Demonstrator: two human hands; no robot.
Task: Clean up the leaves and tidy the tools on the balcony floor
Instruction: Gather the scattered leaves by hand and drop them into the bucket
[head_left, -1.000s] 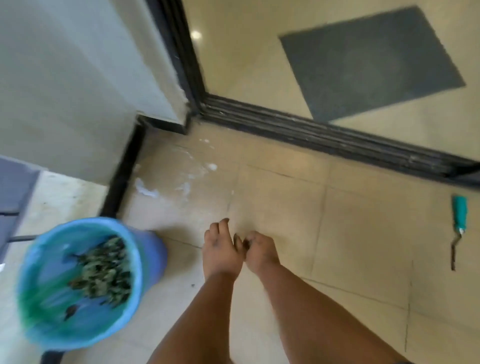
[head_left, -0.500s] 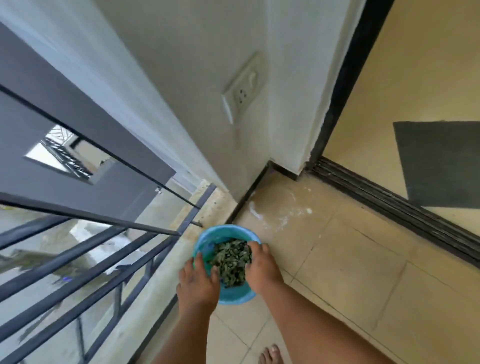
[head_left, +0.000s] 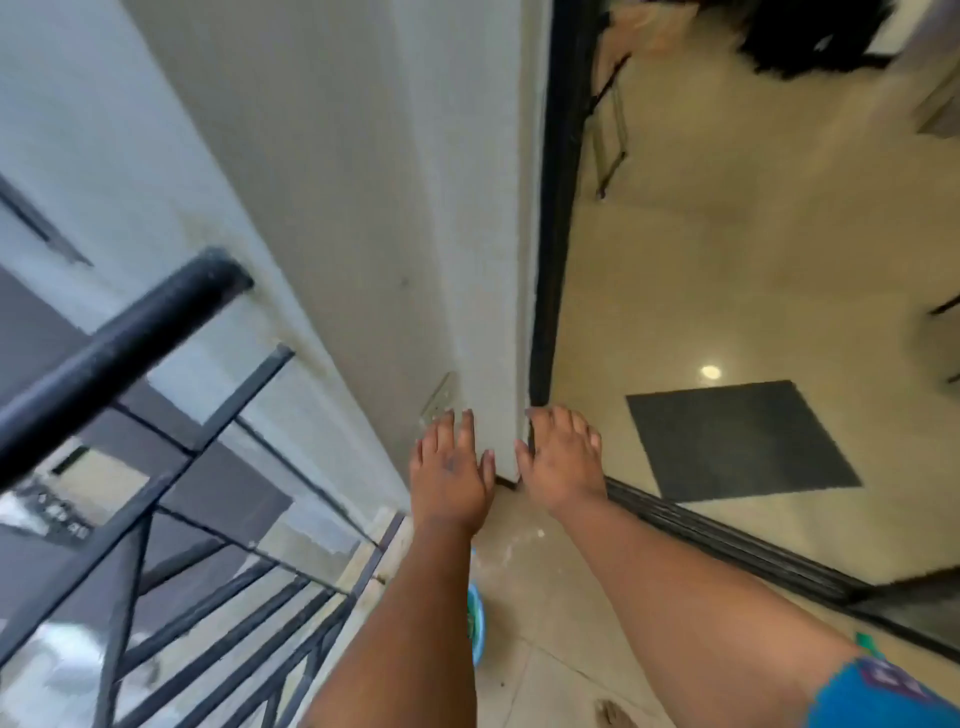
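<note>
Standing with both arms out, the person holds the left hand (head_left: 451, 470) and right hand (head_left: 562, 457) wide and empty. The blue tub (head_left: 476, 626) of leaves sits on the balcony floor (head_left: 540, 613) by the railing-side edge, half hidden under the left forearm. Fetching the remaining tools looks sensible next.

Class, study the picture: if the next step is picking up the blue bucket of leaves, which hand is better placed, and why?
Probably the left hand. The blue bucket shows just under the left forearm, beside the railing. The right hand, also open and empty, is nearer the door track.
</note>
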